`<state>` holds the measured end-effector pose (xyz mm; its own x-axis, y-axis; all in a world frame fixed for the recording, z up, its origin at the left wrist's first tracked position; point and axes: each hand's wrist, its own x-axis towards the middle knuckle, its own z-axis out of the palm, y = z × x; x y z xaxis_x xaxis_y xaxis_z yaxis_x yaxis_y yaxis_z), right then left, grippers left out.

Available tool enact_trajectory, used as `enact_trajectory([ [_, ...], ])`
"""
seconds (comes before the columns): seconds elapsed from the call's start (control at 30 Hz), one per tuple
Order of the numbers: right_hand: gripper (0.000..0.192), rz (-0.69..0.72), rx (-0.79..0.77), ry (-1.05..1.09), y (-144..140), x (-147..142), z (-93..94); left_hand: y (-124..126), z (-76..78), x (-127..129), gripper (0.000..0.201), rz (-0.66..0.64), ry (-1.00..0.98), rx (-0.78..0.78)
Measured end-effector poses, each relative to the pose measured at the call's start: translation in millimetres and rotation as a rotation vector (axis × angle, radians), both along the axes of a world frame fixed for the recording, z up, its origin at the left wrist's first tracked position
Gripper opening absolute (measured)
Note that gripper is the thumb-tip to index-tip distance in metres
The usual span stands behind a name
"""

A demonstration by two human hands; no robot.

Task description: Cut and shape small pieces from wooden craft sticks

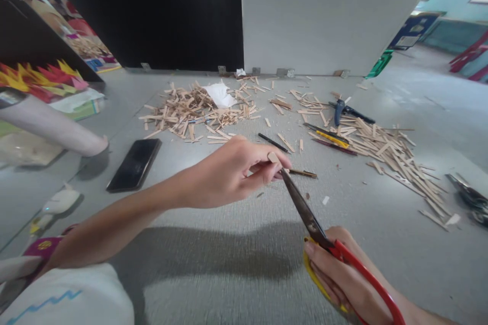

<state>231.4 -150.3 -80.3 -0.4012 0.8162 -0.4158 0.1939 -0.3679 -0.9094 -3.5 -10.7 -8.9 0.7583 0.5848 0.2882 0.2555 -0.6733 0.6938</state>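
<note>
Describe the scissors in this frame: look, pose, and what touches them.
The scissors have dark metal blades and red and yellow handle loops. The right hand grips the handles at the lower right. The blades slant up and left, looking nearly closed, tips meeting a small wooden stick piece pinched by the left hand. They are held above the grey floor.

And we're down at floor level in what looks like a craft or school activity room, work spread straight across a grey floor (236, 264). At eleven o'clock, a heap of cut wooden sticks (190, 109); at two o'clock, a second pile of sticks (392, 155) with pliers (345, 110) and pens alongside. Bright red-and-yellow paper decorations (41, 78) sit at nine o'clock. A white partition board (324, 15) stands at twelve, teal walls beyond at two.
</note>
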Motion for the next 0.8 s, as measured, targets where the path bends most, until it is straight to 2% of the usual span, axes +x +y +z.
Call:
enact_trajectory([
  [0.2, 0.075, 0.051, -0.002, 0.018, 2, -2, -2.5, 8, 5.3, -8, 0.025, -0.065, 0.094, 0.068],
  [0.33, 0.077, 0.066, -0.066, 0.020, 4, -4, -0.1, 12, 7.2, -11, 0.022, -0.098, 0.137, 0.038],
  [0.4, 0.077, 0.067, -0.063, -0.002, 6, -4, 2.8, 14, 7.7, -11, 0.021, -0.105, 0.120, -0.062],
  [0.57, 0.078, 0.011, -0.091, -0.041, 4, 1, 5.1, 16, 9.1, -3, 0.016, -0.023, -0.004, -0.494],
  [0.7, 0.078, -0.074, -0.130, -0.047, -3, 2, -0.7, 13, 11.1, 1, 0.018, 0.057, -0.026, -0.595],
  [0.8, 0.079, -0.066, -0.073, -0.013, -4, 0, -3.0, 10, 11.8, 1, 0.020, 0.069, -0.028, -0.614],
])
